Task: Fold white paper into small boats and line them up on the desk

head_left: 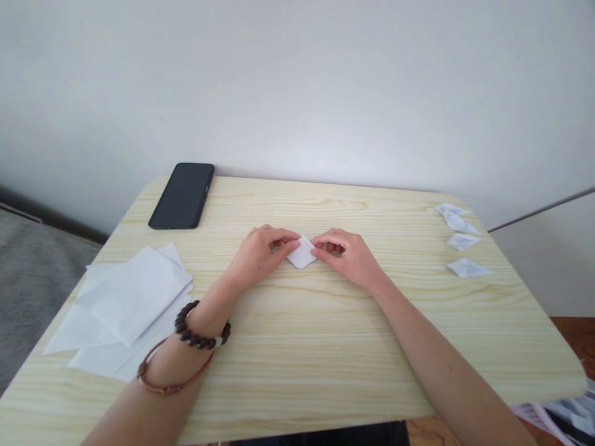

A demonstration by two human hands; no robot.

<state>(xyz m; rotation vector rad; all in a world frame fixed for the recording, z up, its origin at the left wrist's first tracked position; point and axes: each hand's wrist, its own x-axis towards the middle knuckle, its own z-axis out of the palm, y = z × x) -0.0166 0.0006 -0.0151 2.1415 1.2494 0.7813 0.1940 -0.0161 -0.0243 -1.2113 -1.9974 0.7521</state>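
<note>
A small folded piece of white paper point(302, 253) lies on the light wooden table point(297, 347), near its middle. My left hand point(260, 254) pinches the paper's left side with curled fingers. My right hand point(346, 254) pinches its right side, thumb and fingertips pressed on the edge. Both hands rest on the tabletop. My left wrist wears a dark bead bracelet and a brown cord.
A stack of white paper sheets point(125, 303) lies at the left. A black phone point(183, 195) lies at the back left. Several small folded paper shapes point(462, 241) sit along the right edge. More papers point(558, 415) show below the table's right corner.
</note>
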